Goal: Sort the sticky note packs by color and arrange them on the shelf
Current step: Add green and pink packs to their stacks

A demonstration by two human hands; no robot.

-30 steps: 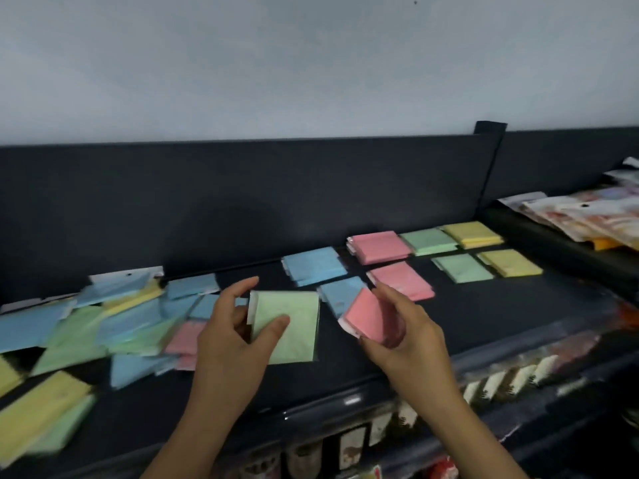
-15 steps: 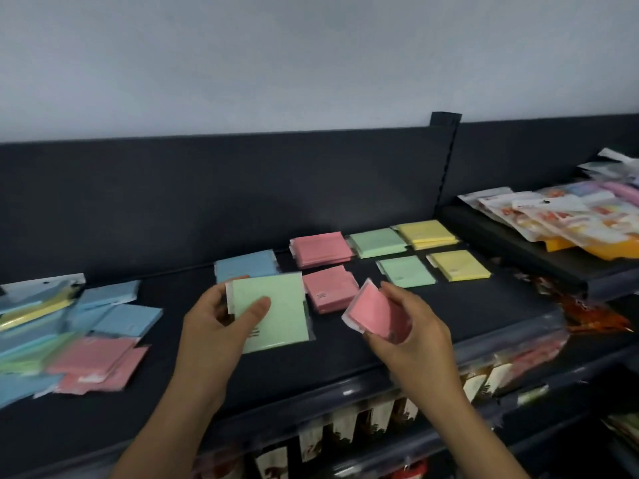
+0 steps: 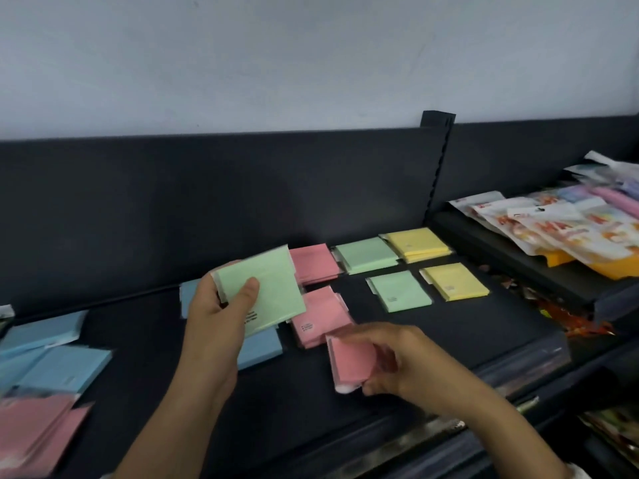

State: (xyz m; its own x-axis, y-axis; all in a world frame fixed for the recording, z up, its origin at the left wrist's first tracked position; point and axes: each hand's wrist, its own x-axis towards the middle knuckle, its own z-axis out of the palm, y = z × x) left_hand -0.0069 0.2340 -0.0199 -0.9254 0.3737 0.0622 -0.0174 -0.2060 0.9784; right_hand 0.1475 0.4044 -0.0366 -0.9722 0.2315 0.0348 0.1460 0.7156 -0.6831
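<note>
Legible text: none that you can read. Green pack [image 3: 264,288] in your left hand [image 3: 216,312]: dark printed lines, too blurred. Pink pack [image 3: 320,321] on the shelf [image 3: 484,326]: small label, illegible. Neighbouring packets [image 3: 553,226]: lettering smeared.

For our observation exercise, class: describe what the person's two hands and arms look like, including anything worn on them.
Both forearms are bare as far as the frame shows: no gloves, rings, watch or bracelets are visible. The left hand and right hand have short, unpainted nails on the fingers that show. A bit of pale fabric, perhaps a sleeve, shows at the right arm's lower edge.
</note>
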